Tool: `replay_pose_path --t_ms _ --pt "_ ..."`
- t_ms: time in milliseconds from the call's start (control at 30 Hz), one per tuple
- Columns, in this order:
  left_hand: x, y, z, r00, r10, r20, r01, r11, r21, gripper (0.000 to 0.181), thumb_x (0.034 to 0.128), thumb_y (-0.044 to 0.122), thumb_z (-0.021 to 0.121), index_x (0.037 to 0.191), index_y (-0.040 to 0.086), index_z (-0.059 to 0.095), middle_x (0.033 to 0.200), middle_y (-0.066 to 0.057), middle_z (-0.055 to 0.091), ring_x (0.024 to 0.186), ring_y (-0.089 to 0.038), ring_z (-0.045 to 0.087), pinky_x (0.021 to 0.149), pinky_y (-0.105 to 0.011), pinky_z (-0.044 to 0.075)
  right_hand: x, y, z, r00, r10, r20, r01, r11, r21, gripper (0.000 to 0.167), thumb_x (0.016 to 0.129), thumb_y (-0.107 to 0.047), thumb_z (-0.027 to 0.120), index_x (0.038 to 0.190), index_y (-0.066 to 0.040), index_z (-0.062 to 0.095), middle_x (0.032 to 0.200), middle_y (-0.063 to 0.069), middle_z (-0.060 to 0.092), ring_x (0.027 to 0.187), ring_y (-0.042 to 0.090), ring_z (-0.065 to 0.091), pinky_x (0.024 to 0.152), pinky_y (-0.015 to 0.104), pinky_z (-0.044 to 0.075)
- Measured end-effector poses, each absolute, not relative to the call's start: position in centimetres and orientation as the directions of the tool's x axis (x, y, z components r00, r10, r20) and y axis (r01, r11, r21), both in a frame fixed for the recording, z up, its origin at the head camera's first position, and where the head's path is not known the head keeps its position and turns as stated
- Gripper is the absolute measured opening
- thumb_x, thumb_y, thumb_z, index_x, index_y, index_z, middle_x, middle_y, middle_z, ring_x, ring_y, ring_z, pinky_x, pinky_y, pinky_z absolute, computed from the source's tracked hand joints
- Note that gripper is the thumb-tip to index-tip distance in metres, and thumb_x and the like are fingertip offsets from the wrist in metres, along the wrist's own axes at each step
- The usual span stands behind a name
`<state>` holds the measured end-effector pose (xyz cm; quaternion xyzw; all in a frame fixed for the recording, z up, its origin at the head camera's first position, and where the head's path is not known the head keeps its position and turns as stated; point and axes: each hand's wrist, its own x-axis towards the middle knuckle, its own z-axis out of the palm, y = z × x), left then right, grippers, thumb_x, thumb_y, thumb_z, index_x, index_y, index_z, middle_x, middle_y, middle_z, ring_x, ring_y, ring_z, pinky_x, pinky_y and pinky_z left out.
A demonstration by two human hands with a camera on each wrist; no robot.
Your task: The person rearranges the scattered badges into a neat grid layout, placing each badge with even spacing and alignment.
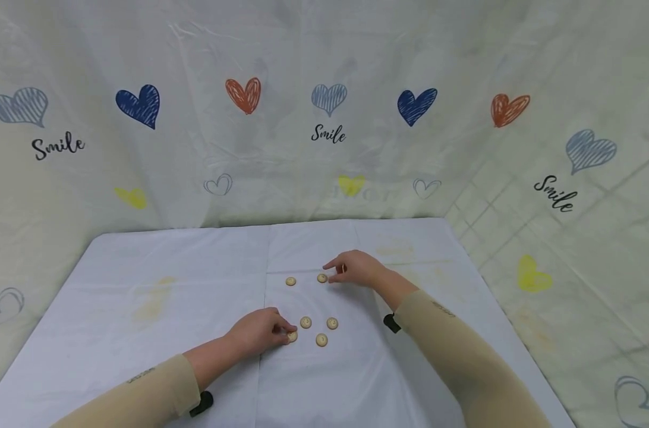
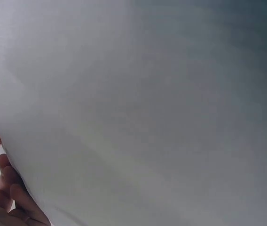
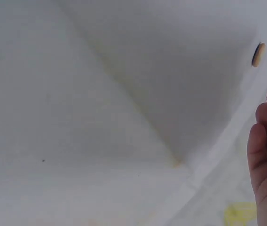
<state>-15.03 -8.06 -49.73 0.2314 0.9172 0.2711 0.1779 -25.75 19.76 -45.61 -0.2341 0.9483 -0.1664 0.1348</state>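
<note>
On the white tablecloth (image 1: 212, 267), six small round wooden discs lie flat, small dark marks on their faces, too small to read. Left hand (image 1: 257, 331) at near-left disc (image 1: 292, 337): fingers bent, fingertips touching it and covering part of it; cannot tell if it is pinched or only touched. Left wrist view is mostly white cloth, bent fingers at the lower left edge, disc hidden.

Right hand (image 1: 356, 268) at far-right disc (image 1: 322, 277): index finger and thumb spread, thumb just beside the disc, nothing gripped. Right wrist view: fingers fairly straight at right edge, two discs above them, apart from the fingertips.

Far-left disc (image 1: 290, 281) sits left of the far-right one, untouched. Nearer, between the arms: middle disc (image 1: 305, 322), right-hand disc (image 1: 332, 323) and nearest disc (image 1: 321, 340), all apart, close to the left hand, untouched.

Both arms in beige sleeves (image 1: 458, 351), black device (image 1: 392, 323) below each wrist. Yellowish stains on cloth, left and right. Behind: pale backdrop (image 1: 282, 35) with dark blue, light blue, orange-red and yellow hearts, outlined hearts, "Smile" lettering (image 1: 328, 134) three times.
</note>
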Motion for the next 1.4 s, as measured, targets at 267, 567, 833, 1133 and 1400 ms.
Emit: replay_pose_path --t_ms 267,567,833,1133,1400 --pt "-14.8 -7.9 -49.4 -0.848 0.489 -0.205 0.289 0.751 0.594 0.026 0.0844 0.022 0.079 0.111 0.022 0.078 0.078 0.011 0.055 0.065 -0.009 0.048 0.059 -0.026 0.040 -23.4 21.2 -45.1 -0.804 -0.555 -0.214 -0.468 0.812 -0.348 0.037 0.086 -0.037 0.077 0.122 -0.027 0.073 0.076 -0.014 0.058 0.074 0.008 0.053 0.071 0.028 0.045" --pt "-14.4 -8.2 -49.6 -0.863 0.486 -0.142 0.327 0.749 0.576 0.023 0.0853 0.025 0.079 0.108 0.024 0.079 0.079 0.012 0.053 0.067 -0.006 0.047 0.061 -0.025 0.041 -20.5 22.6 -44.8 -0.750 -0.636 -0.183 -0.538 0.746 -0.392 0.036 0.086 -0.033 0.078 0.120 -0.022 0.074 0.076 -0.016 0.057 0.070 0.005 0.052 0.067 0.026 0.046" --pt "-14.6 -8.3 -49.9 -0.859 0.499 -0.112 0.358 0.743 0.566 0.019 0.0848 0.025 0.079 0.103 0.023 0.080 0.078 0.013 0.052 0.068 -0.005 0.048 0.062 -0.025 0.042 -19.6 22.6 -45.7 -0.731 -0.657 -0.186 -0.543 0.725 -0.424 0.034 0.085 -0.032 0.079 0.118 -0.023 0.075 0.074 -0.018 0.056 0.070 0.004 0.052 0.068 0.024 0.045" --pt "-14.7 -8.2 -50.1 -0.858 0.498 -0.123 0.352 0.746 0.565 0.018 0.0842 0.024 0.079 0.102 0.023 0.080 0.078 0.013 0.052 0.068 -0.005 0.049 0.062 -0.025 0.042 -19.2 21.5 -47.7 -0.681 -0.698 -0.222 -0.592 0.702 -0.396 0.031 0.085 -0.034 0.079 0.115 -0.026 0.077 0.071 -0.017 0.053 0.066 0.001 0.048 0.067 0.022 0.042" --pt "-14.9 -8.1 -49.9 -0.854 0.505 -0.128 0.356 0.745 0.563 0.016 0.0840 0.024 0.080 0.100 0.024 0.080 0.076 0.013 0.053 0.067 -0.006 0.048 0.061 -0.025 0.042 -19.3 20.8 -47.9 -0.662 -0.717 -0.219 -0.619 0.687 -0.381 0.027 0.085 -0.033 0.079 0.111 -0.027 0.078 0.070 -0.017 0.052 0.065 0.001 0.048 0.066 0.022 0.041"
